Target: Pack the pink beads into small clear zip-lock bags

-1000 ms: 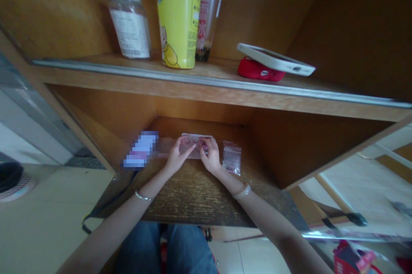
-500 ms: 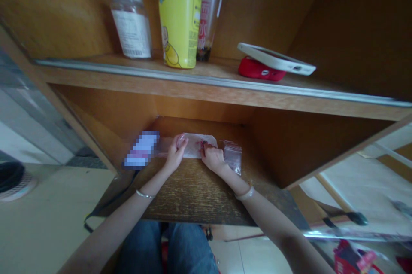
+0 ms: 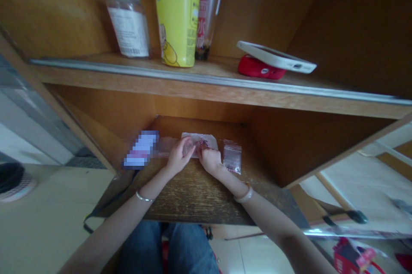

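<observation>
On the worn brown desk lies a white sheet of paper (image 3: 210,138) with small dark pink and red beads (image 3: 203,142) on it. My left hand (image 3: 178,156) is curled round a small clear plastic thing (image 3: 187,146), perhaps a bag or cup, at the paper's left side. My right hand (image 3: 210,160) rests by the beads, fingers closed in a pinch; what they hold is hidden by the hand. Right of that wrist is a clear zip bag (image 3: 232,158) with small pinkish pieces at its bottom. A flat clear plastic sheet (image 3: 165,147) lies left of my left hand.
A phone (image 3: 140,149) with a blurred screen stands at left, a dark strap (image 3: 120,196) beside it. The shelf above holds a white-lidded jar (image 3: 128,25), a yellow bottle (image 3: 177,20), a clear cup (image 3: 209,12), and a white phone (image 3: 273,56) on a red case (image 3: 259,68).
My left hand has shifted right, bringing the clear plastic thing closer to the beads. My right hand has moved slightly left, and more of the beads show.
</observation>
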Demonstrator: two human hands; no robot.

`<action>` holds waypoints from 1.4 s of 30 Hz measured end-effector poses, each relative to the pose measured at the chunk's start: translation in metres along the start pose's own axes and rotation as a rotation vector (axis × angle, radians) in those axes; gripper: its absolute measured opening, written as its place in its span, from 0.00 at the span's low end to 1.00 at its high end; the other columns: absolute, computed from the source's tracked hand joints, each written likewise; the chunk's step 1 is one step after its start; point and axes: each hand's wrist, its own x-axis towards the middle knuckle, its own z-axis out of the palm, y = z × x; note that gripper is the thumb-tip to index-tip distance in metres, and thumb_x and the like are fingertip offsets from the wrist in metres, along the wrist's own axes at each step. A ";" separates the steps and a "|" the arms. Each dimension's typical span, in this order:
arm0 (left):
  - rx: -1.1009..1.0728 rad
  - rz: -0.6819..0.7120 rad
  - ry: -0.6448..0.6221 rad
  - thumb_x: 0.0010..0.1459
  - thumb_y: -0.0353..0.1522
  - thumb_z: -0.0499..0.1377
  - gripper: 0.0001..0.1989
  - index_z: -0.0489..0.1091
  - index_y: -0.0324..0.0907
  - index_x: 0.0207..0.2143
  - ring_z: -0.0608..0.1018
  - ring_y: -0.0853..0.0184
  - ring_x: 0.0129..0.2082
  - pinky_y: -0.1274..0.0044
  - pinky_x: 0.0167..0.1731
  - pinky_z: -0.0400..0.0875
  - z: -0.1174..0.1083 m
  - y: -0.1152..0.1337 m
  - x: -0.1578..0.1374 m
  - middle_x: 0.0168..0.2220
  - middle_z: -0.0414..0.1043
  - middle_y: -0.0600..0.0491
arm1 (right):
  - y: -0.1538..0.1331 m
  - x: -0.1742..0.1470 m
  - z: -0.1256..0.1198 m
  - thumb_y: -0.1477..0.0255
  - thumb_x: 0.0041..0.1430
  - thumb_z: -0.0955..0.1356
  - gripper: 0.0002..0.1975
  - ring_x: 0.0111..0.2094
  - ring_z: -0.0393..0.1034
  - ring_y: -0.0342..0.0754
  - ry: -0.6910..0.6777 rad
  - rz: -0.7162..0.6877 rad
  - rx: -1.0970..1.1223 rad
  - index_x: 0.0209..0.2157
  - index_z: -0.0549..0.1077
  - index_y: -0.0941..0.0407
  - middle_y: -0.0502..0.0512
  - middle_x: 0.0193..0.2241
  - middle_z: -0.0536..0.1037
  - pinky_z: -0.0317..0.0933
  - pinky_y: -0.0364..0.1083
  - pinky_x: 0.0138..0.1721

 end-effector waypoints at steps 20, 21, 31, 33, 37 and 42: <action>0.128 0.056 -0.022 0.59 0.36 0.55 0.17 0.62 0.44 0.50 0.75 0.61 0.46 0.68 0.48 0.70 0.001 -0.005 0.000 0.45 0.73 0.48 | 0.000 0.001 0.005 0.71 0.64 0.57 0.19 0.34 0.77 0.57 -0.021 -0.027 -0.003 0.51 0.68 0.66 0.72 0.33 0.78 0.68 0.52 0.35; 0.130 0.054 -0.021 0.59 0.36 0.55 0.17 0.62 0.44 0.50 0.75 0.61 0.46 0.68 0.48 0.69 0.001 -0.005 0.000 0.45 0.73 0.48 | -0.001 0.000 0.004 0.71 0.64 0.57 0.19 0.34 0.77 0.58 -0.036 -0.036 -0.003 0.49 0.69 0.66 0.72 0.33 0.78 0.68 0.52 0.35; 0.296 0.139 -0.039 0.57 0.32 0.56 0.17 0.63 0.42 0.50 0.74 0.58 0.46 0.64 0.49 0.66 -0.002 0.000 0.001 0.47 0.73 0.46 | -0.006 -0.003 -0.002 0.66 0.68 0.53 0.19 0.32 0.76 0.50 0.186 0.053 0.167 0.47 0.68 0.60 0.61 0.33 0.79 0.64 0.43 0.32; 0.356 0.163 -0.061 0.55 0.30 0.56 0.18 0.63 0.42 0.50 0.74 0.57 0.46 0.64 0.49 0.65 -0.003 0.002 0.001 0.46 0.73 0.47 | -0.004 -0.006 0.000 0.65 0.68 0.52 0.20 0.33 0.75 0.48 0.320 0.009 0.257 0.44 0.69 0.60 0.59 0.33 0.79 0.62 0.41 0.33; 0.403 0.203 -0.113 0.55 0.28 0.54 0.17 0.64 0.41 0.49 0.73 0.56 0.46 0.64 0.47 0.64 -0.003 0.006 0.000 0.45 0.73 0.46 | -0.003 -0.012 0.005 0.64 0.67 0.53 0.20 0.32 0.74 0.46 0.390 -0.106 0.362 0.39 0.71 0.59 0.56 0.32 0.79 0.60 0.40 0.32; 0.458 0.247 -0.121 0.56 0.27 0.52 0.13 0.66 0.41 0.45 0.74 0.57 0.43 0.66 0.46 0.64 -0.002 0.009 -0.001 0.42 0.73 0.45 | -0.006 -0.012 0.008 0.64 0.67 0.54 0.20 0.30 0.73 0.45 0.356 -0.131 0.404 0.37 0.72 0.58 0.55 0.30 0.78 0.58 0.40 0.32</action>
